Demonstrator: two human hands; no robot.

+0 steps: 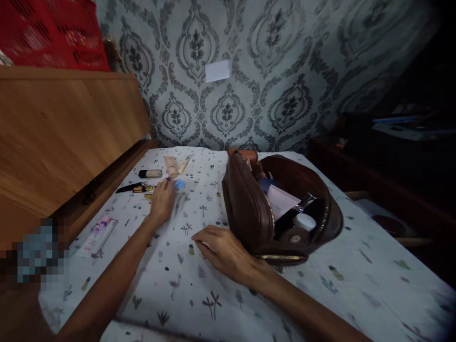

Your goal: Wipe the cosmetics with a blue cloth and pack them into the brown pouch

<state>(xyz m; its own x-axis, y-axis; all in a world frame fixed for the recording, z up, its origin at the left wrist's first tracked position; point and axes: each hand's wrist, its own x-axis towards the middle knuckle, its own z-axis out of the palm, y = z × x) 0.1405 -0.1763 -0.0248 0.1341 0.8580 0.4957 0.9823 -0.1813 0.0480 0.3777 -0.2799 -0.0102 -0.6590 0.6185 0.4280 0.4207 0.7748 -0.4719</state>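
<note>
My left hand (164, 202) reaches down to the bed among small cosmetics, its fingers closed and largely hidden. A small blue item (179, 184) shows right at its fingertips; whether the fingers grip it is unclear. Around it lie a foundation bottle with a black cap (150, 174), a beige tube (170, 166), a slim cream-coloured tube (184, 165), a black pencil-like item (128, 188) and a gold-and-black tube (143, 189). My right hand (224, 249) hovers low beside the open brown bag (249, 209), fingers loosely stretched and apart from the thumb, holding nothing.
Inside the bag are a pale pink tube (281, 202) and a white-lidded jar (304, 222). A pink-and-white package (99, 236) lies on the patterned sheet (199, 304) at left. A wooden cabinet (71, 137) with a red basket (53, 35) flanks the left side; patterned wall behind.
</note>
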